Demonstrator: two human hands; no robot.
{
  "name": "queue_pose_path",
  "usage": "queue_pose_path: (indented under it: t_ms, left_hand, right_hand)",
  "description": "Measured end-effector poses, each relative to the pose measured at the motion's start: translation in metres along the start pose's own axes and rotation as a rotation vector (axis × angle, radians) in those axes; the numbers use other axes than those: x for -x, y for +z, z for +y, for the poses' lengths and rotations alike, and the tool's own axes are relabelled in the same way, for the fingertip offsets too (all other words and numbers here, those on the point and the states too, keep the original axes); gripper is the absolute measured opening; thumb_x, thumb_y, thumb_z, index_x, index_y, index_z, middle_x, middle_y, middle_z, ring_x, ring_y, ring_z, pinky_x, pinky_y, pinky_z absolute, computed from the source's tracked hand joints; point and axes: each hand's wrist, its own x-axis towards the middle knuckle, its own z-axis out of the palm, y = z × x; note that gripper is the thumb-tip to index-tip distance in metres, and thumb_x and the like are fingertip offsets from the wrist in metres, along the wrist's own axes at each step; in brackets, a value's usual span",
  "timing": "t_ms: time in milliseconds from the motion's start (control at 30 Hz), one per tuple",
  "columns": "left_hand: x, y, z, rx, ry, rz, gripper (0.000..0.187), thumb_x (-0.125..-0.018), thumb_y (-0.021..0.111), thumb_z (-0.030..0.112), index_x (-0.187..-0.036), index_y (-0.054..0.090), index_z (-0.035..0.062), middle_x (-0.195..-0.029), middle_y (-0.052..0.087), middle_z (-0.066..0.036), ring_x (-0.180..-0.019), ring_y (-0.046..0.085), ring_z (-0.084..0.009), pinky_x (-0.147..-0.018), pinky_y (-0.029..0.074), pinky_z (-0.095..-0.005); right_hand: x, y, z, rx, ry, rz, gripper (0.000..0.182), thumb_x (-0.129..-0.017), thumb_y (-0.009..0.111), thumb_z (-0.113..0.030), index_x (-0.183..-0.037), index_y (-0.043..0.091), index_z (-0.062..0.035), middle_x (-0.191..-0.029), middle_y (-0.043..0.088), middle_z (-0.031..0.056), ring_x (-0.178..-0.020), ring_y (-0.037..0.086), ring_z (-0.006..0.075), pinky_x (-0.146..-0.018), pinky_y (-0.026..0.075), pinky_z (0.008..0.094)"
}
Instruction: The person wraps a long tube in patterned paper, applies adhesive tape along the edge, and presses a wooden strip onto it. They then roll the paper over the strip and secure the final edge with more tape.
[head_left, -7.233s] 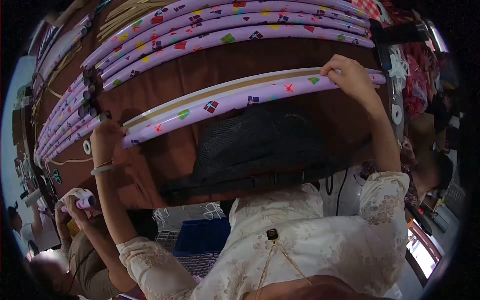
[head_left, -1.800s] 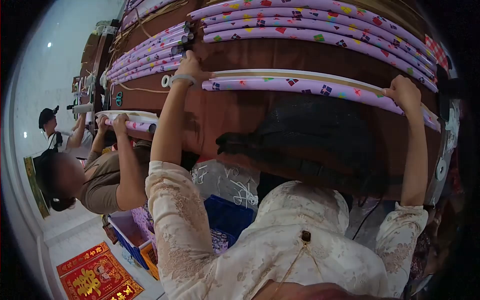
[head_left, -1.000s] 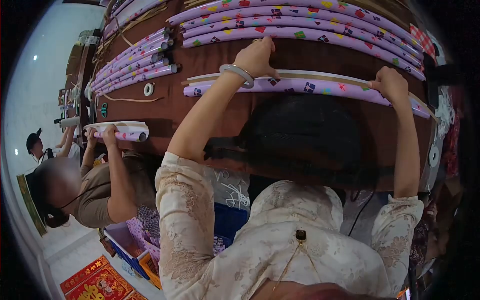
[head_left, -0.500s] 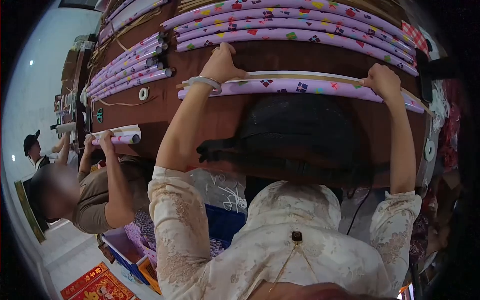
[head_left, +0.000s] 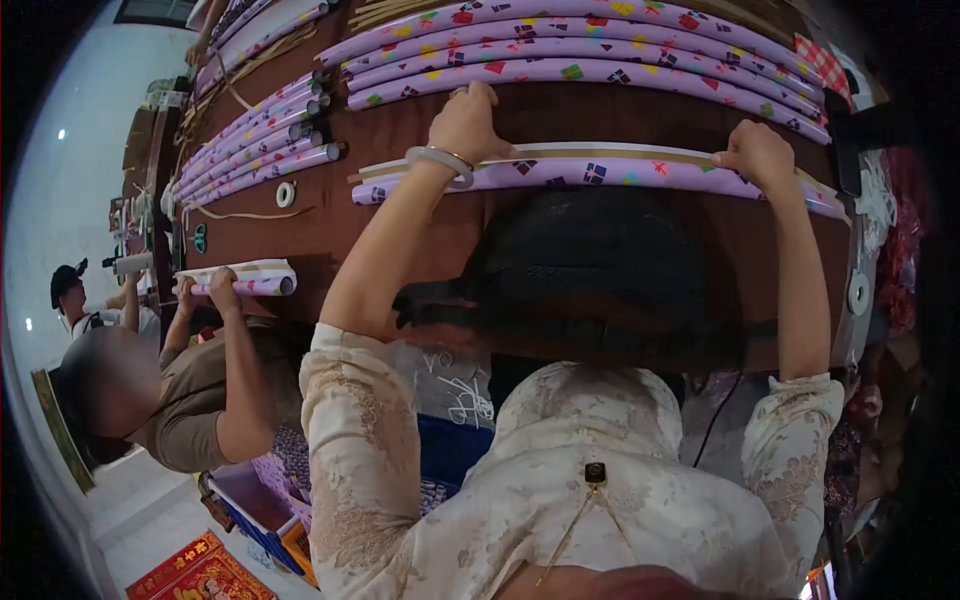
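Note:
A lilac roll of wrapping paper (head_left: 620, 175) printed with small coloured gifts lies across the table in front of me. Along its far side run a white paper edge and a thin tan strip (head_left: 358, 178). My left hand (head_left: 470, 130), with a bangle at the wrist, is closed on the far edge left of the roll's middle, thumb pointing right. Toward the right end, my right hand (head_left: 758, 158) grips the same edge, its thumb pointing left. The fingertips of both hands are partly hidden.
Beyond my hands lie several long finished rolls (head_left: 590, 75); shorter rolls (head_left: 255, 140) are stacked at left. A tape ring (head_left: 286, 194) and scissors (head_left: 200, 238) rest nearby. At left a co-worker (head_left: 215, 390) holds another roll (head_left: 255, 280). Another tape ring (head_left: 858, 293) sits at the right edge.
My left hand has slid rightward along the paper edge, closer to my right hand, which stays near the right end. The co-worker's hands and roll have shifted slightly right.

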Motion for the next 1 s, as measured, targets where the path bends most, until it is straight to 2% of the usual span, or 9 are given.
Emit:
queue_pose_path:
  t_ms: [233,333,433,467,533,600,667,767,1000]
  left_hand:
    - [-0.002,-0.008,-0.024,-0.046,0.039,0.081,0.068,-0.049,0.084,0.028,-0.097,0.047,-0.0026,-0.094,0.057,-0.021,-0.095,0.053,-0.0376,-0.080,0.045,-0.0426]
    - [0.003,-0.036,0.059,0.473,0.023,-0.041,0.047,-0.064,0.078,0.021,-0.094,0.049,-0.0003,-0.079,0.055,-0.010,-0.075,0.055,-0.0210,-0.069,0.045,-0.0297]
    - [0.008,-0.049,0.130,1.029,0.331,-0.464,0.033,-0.081,0.068,0.025,-0.101,0.055,0.0026,-0.080,0.055,-0.001,-0.072,0.051,-0.0077,-0.064,0.044,-0.0234]
    - [0.009,-0.057,0.144,1.130,0.319,-0.687,0.030,-0.083,0.066,0.026,-0.102,0.058,0.0038,-0.080,0.057,0.001,-0.072,0.053,-0.0065,-0.062,0.044,-0.0214]
    - [0.017,-0.070,0.157,1.096,0.355,-0.797,0.025,-0.084,0.064,0.025,-0.099,0.061,0.0061,-0.076,0.057,0.003,-0.071,0.054,-0.0056,-0.061,0.044,-0.0217]
    - [0.021,-0.064,0.156,1.019,0.381,-0.690,0.023,-0.083,0.064,0.025,-0.097,0.062,0.0061,-0.074,0.059,0.000,-0.070,0.056,-0.0106,-0.061,0.045,-0.0254]
    - [0.025,-0.045,0.134,0.536,0.582,-0.177,0.022,-0.081,0.065,0.022,-0.095,0.062,0.0054,-0.079,0.060,-0.007,-0.074,0.058,-0.0204,-0.063,0.047,-0.0312]
    - [0.040,-0.024,0.100,0.363,0.493,0.077,0.020,-0.078,0.066,0.018,-0.094,0.062,0.0052,-0.089,0.059,-0.012,-0.083,0.056,-0.0291,-0.071,0.047,-0.0366]
    - [0.068,-0.004,0.064,0.167,0.258,0.256,0.023,-0.074,0.066,0.017,-0.091,0.061,0.0024,-0.094,0.058,-0.012,-0.093,0.054,-0.0301,-0.082,0.045,-0.0386]
  right_hand:
    - [0.003,0.002,0.000,0.042,-0.020,0.062,0.031,-0.064,0.075,-0.038,-0.071,0.066,-0.0083,-0.076,0.065,0.0123,-0.075,0.064,0.0297,-0.062,0.049,0.0420]
    - [0.011,-0.003,-0.004,0.072,-0.021,0.128,0.034,-0.063,0.075,-0.039,-0.076,0.067,-0.0085,-0.079,0.065,0.0129,-0.077,0.064,0.0312,-0.066,0.050,0.0427]
    - [0.008,-0.003,-0.006,0.063,-0.007,0.096,0.034,-0.063,0.075,-0.038,-0.077,0.067,-0.0088,-0.082,0.065,0.0133,-0.082,0.063,0.0304,-0.070,0.049,0.0425]
    - [0.007,-0.002,-0.005,0.058,-0.006,0.100,0.031,-0.064,0.075,-0.037,-0.076,0.067,-0.0094,-0.083,0.065,0.0123,-0.085,0.063,0.0293,-0.072,0.049,0.0420]
    - [0.007,-0.003,-0.005,0.052,-0.006,0.086,0.029,-0.065,0.074,-0.036,-0.076,0.067,-0.0099,-0.082,0.065,0.0114,-0.082,0.063,0.0293,-0.070,0.049,0.0415]
    - [0.008,-0.008,-0.008,0.034,0.010,0.053,0.027,-0.066,0.072,-0.036,-0.075,0.067,-0.0102,-0.079,0.065,0.0115,-0.076,0.064,0.0290,-0.065,0.049,0.0406]
    - [0.005,-0.007,-0.008,0.036,-0.002,0.050,0.032,-0.066,0.074,-0.036,-0.077,0.066,-0.0074,-0.080,0.065,0.0129,-0.077,0.063,0.0306,-0.065,0.049,0.0417]
    - [-0.001,0.003,0.004,0.025,-0.085,0.084,0.034,-0.065,0.074,-0.037,-0.072,0.065,-0.0049,-0.076,0.064,0.0139,-0.076,0.063,0.0320,-0.063,0.048,0.0429]
    - [-0.002,0.013,0.014,0.008,-0.112,0.194,0.031,-0.069,0.073,-0.034,-0.072,0.062,-0.0056,-0.075,0.063,0.0128,-0.076,0.061,0.0316,-0.064,0.046,0.0430]
